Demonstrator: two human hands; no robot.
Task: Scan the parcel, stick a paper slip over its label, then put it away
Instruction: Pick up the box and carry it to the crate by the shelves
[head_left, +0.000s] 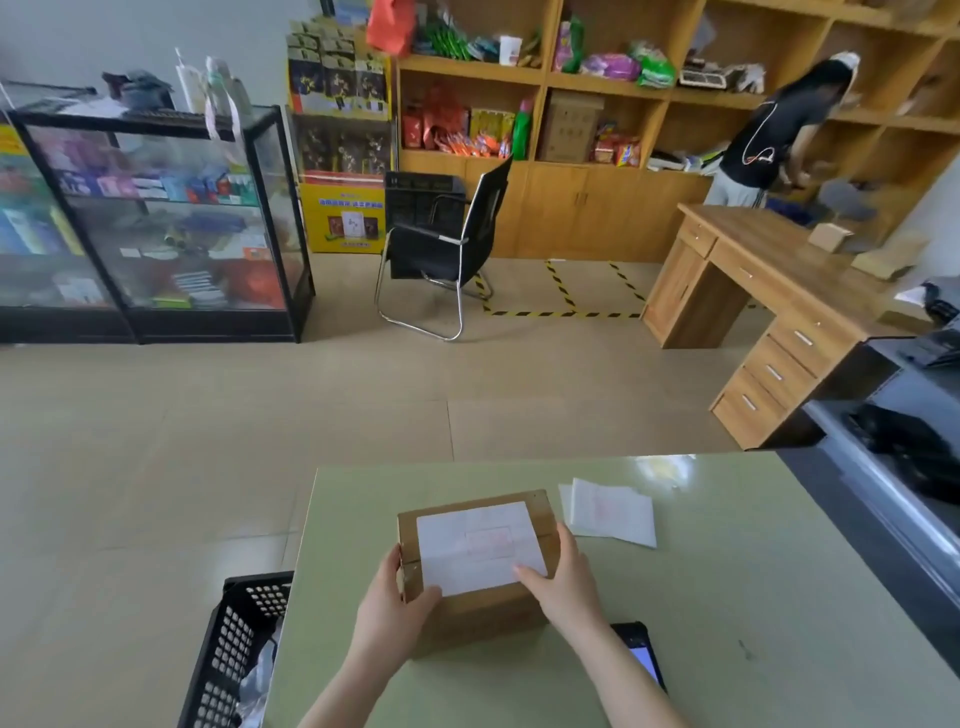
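A brown cardboard parcel (483, 618) rests on the pale green table (727, 597). A white paper slip (480, 545) lies flat across its top. My left hand (392, 608) grips the parcel's near left corner. My right hand (563, 579) holds the right side, its fingers lying on the slip's near right corner. A stack of loose white slips (610, 512) lies to the right of the parcel. A dark handheld scanner (641, 654) with a lit screen lies on the table under my right forearm, partly hidden.
A black perforated crate (234, 649) with bagged items stands on the floor left of the table. A dark counter with a black device (909, 457) runs along the right. Farther off are a wooden desk (769, 291), a black chair (441, 244), glass cabinets, shelves and a person.
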